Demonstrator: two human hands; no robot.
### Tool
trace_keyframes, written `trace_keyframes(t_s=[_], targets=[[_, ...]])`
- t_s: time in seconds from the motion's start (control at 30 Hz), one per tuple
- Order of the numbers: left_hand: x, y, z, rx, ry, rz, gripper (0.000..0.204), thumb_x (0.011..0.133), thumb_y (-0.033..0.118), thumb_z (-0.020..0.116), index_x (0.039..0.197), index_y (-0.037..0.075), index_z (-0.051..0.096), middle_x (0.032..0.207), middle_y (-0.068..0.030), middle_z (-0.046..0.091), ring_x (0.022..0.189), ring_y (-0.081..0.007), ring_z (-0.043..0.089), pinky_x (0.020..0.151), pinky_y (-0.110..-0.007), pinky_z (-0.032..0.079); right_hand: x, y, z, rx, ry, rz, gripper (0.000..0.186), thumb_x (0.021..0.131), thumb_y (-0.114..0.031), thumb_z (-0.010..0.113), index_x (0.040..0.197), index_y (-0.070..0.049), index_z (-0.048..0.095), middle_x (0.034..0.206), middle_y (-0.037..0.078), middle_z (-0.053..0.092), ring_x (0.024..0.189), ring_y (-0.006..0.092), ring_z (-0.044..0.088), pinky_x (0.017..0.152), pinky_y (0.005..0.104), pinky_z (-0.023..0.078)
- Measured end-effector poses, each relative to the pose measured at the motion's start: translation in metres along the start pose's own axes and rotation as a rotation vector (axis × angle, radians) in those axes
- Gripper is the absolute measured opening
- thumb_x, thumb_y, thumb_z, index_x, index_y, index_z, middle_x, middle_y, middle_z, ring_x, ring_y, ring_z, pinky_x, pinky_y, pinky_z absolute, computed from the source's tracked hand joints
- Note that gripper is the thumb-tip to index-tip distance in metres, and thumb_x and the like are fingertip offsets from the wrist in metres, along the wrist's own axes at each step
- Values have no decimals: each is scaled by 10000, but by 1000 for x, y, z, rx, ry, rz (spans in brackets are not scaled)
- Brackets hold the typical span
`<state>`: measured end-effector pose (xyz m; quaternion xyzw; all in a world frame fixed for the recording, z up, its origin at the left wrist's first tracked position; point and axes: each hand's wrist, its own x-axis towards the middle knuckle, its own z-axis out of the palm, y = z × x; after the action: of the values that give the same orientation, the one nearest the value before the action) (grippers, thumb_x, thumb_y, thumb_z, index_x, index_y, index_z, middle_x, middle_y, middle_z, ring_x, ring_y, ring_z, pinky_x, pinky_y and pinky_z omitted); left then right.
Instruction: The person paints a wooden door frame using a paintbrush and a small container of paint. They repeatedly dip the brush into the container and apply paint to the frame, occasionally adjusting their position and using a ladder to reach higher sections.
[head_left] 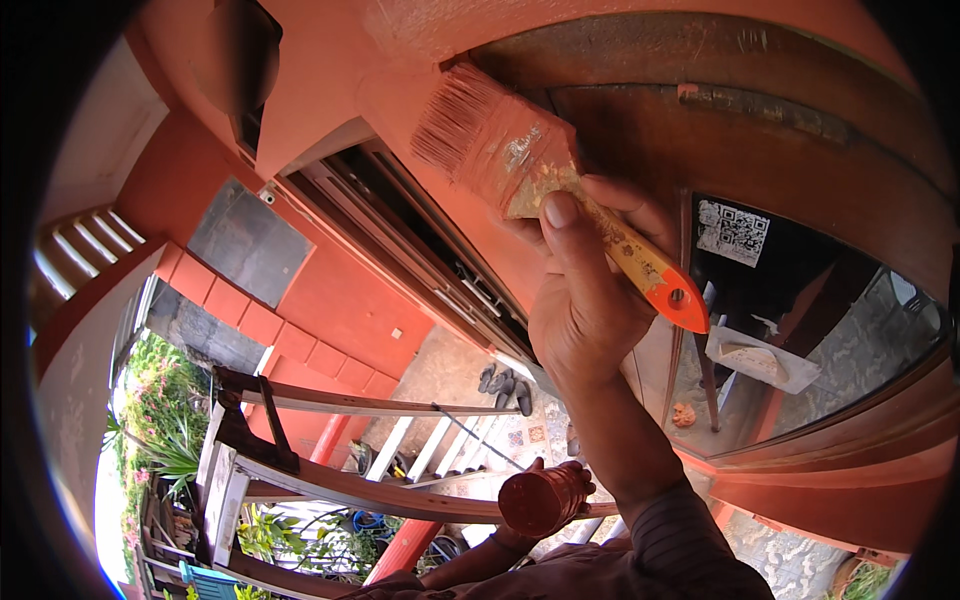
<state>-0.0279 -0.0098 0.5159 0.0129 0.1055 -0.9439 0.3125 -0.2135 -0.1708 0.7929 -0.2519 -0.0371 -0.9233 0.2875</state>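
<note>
My right hand (580, 285) is raised and closed around a wide paintbrush (530, 165), thumb pressed on the handle below the ferrule. Reddish paint coats the bristles and most of the ferrule; the wooden handle has yellow stains and an orange end with a hole. The bristle tips are at the orange-red wall (400, 55) beside the dark wooden frame (640, 50); whether they press on it I cannot tell. Lower down, my left hand (580, 482) holds a small round container (535, 505) with dark red paint in it. Its fingers wrap round the container's side.
A ladder (370, 485) with side rails and light rungs stands below, beside my left arm. Dark glass (840, 330) with a square code sticker (732, 231) lies at right. Shoes (508, 388) rest on the floor; plants (165, 410) grow at far left. A slatted window (400, 220) runs along the wall.
</note>
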Motion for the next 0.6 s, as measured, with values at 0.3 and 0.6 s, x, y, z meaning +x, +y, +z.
trace_keyframes(t_s=[0.3,0.6], targets=[[4,1,-1,45,-27,32,684,1115,563,516,1460,-27,526,1452,-227,564,1397,-418,536,1167,-573,512,0,-7,7,-6,8,30,250,981,-12,786,1177,9,634,1146,119,697,981,161,731,879,351,688],[3,0,4,30,-12,41,690,1103,574,532,1450,-23,537,1449,-232,563,1402,-419,529,1163,-584,516,-5,-7,1,-28,12,43,242,989,-2,776,1179,14,627,1152,126,703,958,158,738,849,340,682]])
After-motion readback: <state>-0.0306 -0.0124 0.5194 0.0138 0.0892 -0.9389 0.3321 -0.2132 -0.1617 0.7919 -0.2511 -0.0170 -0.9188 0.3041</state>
